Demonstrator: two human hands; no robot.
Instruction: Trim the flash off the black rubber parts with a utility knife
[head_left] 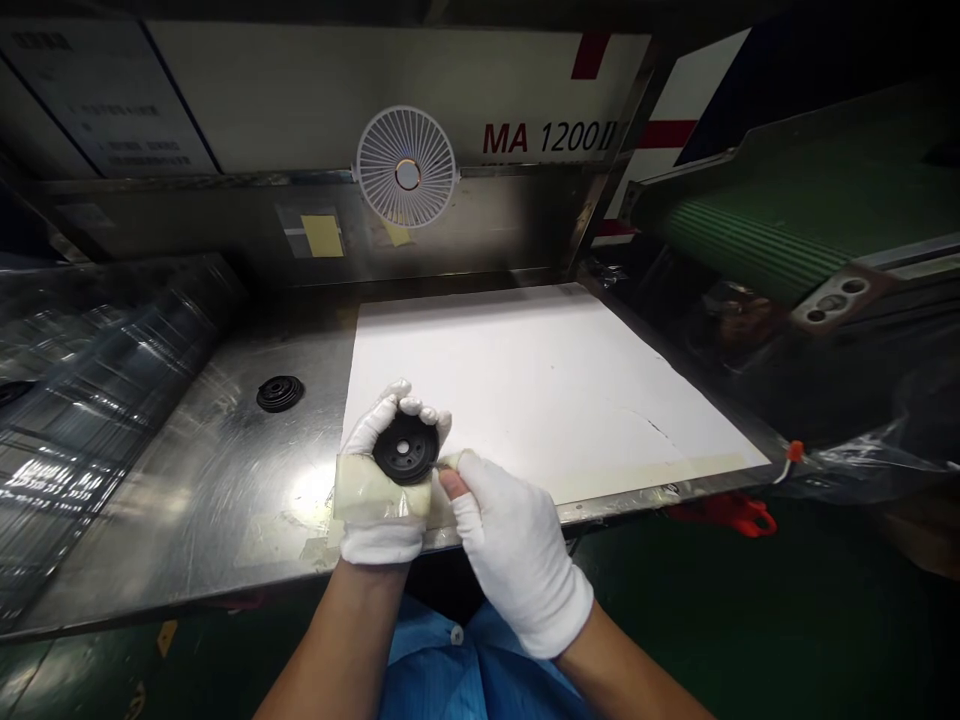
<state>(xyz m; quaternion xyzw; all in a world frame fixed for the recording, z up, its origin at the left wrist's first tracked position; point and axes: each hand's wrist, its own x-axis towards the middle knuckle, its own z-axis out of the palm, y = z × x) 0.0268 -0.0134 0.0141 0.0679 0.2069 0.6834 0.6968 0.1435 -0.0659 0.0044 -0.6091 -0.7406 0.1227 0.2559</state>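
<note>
The gloved left hand (375, 535) holds a black round disc (406, 447) up, its fingers (397, 400) curled closed around the far rim. The gloved right hand (517, 550) pinches the disc's right rim with closed fingers (457, 462). Both sit above the front edge of the steel surface (225, 470), beside a white sheet (555, 390); a second black disc (280, 394) lies farther left.

Head camera faces forward and down, close above hands (517, 550).
</note>
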